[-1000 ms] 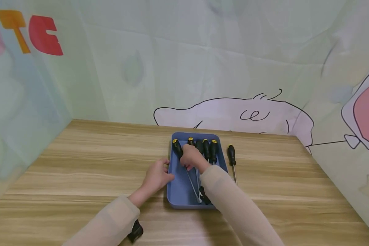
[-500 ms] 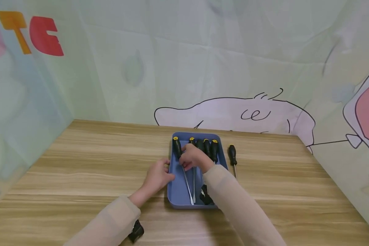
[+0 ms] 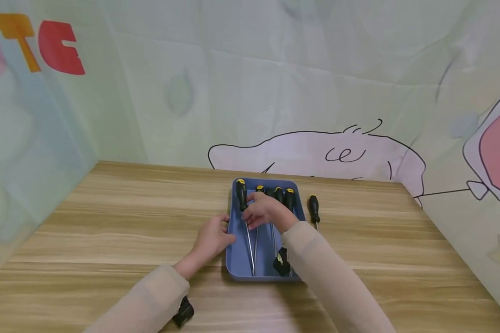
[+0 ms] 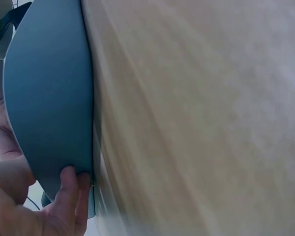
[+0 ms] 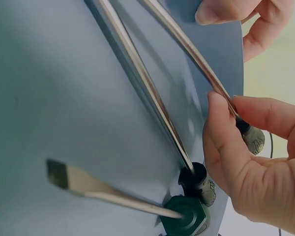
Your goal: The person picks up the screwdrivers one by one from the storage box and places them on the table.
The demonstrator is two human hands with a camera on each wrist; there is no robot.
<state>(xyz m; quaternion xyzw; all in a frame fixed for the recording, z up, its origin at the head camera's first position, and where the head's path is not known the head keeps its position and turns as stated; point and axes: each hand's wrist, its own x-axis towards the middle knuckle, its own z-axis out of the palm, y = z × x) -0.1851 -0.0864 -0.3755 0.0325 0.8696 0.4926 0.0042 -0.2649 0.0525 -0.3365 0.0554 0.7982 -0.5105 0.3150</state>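
l hand [image 3: 210,238] pinches tray [image 3: 237,254], thumb inside, fingers outside wall; r hand [image 3: 265,212] pinches l-most driver [image 3: 241,193] by shaft nr handle, tray's l side. work looks part-done: 4 other drivers [image 3: 289,199] in tray; l-most prob not settled yet; loose driver [image 3: 314,208] out on table [image 3: 141,208], r of tray.

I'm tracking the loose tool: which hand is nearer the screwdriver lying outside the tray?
Right. The right hand is over the tray, left of that screwdriver; the left hand is farther left, holding the tray's opposite side.
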